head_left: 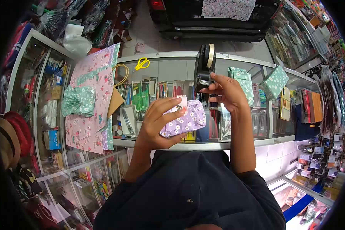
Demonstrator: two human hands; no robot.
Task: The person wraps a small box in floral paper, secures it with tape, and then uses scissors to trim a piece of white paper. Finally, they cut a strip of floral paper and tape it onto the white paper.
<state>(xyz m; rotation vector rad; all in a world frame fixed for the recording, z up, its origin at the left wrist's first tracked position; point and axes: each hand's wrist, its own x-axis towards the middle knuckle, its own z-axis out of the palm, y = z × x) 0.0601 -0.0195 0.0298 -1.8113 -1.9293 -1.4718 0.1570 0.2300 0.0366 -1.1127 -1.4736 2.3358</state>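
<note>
My left hand [161, 122] is wrapped round a small parcel [188, 119] in purple floral paper, above the front part of the glass counter. A pale pink flap shows at the parcel's top, under my fingers. To the right, my right hand [228, 91] has its fingertips at the lower end of a black tape dispenser [203, 73], with its thumb and fingers partly apart. The dispenser carries a roll of tape [211, 56]. Whether my right fingers grip it or only touch it is hard to tell.
Yellow scissors [142, 63] and a roll of tan cord [121, 74] lie behind my left hand. Pink floral paper [86, 132] holds a green wrapped parcel [79, 101] at left. Green floral parcels [242, 82] stand at right. The counter's metal edge [214, 146] runs before me.
</note>
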